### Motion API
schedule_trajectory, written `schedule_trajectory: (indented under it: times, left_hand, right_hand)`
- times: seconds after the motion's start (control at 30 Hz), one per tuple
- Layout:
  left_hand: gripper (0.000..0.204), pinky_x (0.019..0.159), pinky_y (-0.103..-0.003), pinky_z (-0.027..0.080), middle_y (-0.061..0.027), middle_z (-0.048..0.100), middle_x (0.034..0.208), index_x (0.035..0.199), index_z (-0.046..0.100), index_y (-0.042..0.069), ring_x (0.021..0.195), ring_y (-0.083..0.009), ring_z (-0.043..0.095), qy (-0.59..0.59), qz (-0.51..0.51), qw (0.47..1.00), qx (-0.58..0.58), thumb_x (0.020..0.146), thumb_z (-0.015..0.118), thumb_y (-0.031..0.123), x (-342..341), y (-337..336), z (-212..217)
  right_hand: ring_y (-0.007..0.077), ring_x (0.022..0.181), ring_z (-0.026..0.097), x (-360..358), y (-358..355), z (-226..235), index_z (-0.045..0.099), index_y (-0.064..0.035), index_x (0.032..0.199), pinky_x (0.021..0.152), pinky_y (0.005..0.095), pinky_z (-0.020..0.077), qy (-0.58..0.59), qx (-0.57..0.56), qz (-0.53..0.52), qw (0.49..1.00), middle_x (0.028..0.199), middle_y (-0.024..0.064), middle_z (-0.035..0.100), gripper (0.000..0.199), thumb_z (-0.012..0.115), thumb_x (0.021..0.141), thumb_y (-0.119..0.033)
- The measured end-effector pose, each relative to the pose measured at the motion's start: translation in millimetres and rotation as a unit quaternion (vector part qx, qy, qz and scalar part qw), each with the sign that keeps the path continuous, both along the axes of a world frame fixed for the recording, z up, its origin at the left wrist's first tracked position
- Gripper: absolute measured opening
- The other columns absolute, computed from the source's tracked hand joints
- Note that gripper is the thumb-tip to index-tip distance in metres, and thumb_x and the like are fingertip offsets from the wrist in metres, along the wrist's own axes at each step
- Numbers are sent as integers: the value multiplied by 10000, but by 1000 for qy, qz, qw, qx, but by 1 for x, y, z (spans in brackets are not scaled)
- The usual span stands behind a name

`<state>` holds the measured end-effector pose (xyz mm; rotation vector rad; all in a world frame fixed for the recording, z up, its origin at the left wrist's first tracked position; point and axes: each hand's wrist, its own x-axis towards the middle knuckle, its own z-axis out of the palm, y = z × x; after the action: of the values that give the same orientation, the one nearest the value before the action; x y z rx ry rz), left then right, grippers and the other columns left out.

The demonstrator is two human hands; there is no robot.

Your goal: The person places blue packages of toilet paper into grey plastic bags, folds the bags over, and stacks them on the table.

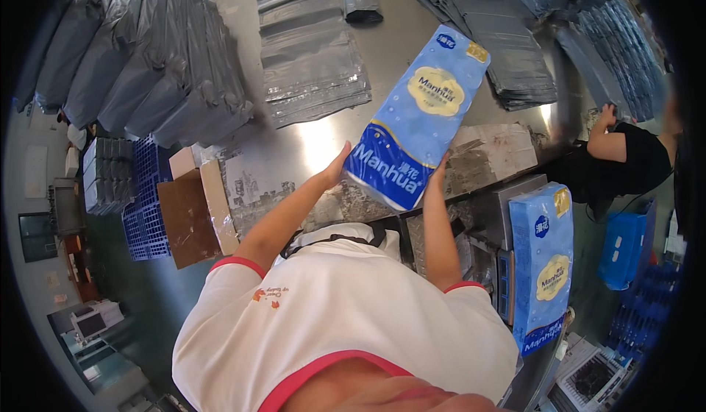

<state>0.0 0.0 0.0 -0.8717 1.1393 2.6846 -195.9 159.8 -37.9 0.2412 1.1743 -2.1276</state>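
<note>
Between the person's two hands, toward one o'clock from the middle of the view, a long blue pack (418, 121) was held over the metal table (318, 138), its far end leaning to one o'clock; whether it touched the tabletop could not be told. The left hand (338, 168) pressed partly open against the pack's lower left edge, at eight o'clock of it, some fingers hidden. The right hand (437, 175) gripped the lower right edge, toward half past five; most of it lay behind the pack, so its finger spread could not be judged. Its shiny wrapper looked thin and slippery, the contents light for their bulk, soft and easily dented, so flat palms on both long sides, nearer the middle, seemed a better hold than pinching the film. Counted from the pack, a pile of grey bags (315, 62) lay at ten o'clock, another pile (518, 62) at two, and a worn cardboard sheet (500, 154) at four. Farther out, a second pack (543, 257) stood between four and five, a cardboard box (193, 221) at eight, tall grey bundles (140, 59) past nine, and a co-worker's hand (607, 114) at three.
</note>
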Motion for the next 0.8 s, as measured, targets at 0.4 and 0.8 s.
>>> schedule_trajectory:
  times: [0.4, 0.8]
  left_hand:
    - [752, 906, -326, 233, -176, 297, 1167, 1203, 216, -6, 1063, -240, 323, -28, 44, 840, -540, 617, 620, 239, 81, 14, 94]
    - [456, 871, -314, 297, -122, 395, 1146, 1206, 265, 57, 1027, -191, 387, -195, -6, 959, -206, 805, 417, 212, 237, -36, -24]
  right_hand:
    - [231, 864, 508, 17, -50, 53, 407, 8, 1067, 778, 320, 392, -23, -89, 179, 980, 982, 128, 507, 467, 505, 734, -305]
    - [267, 1050, 374, 134, -90, -7, 221, 10, 1197, 909, 327, 264, 347, 221, 559, 720, 1128, 180, 384, 684, 436, 746, -456]
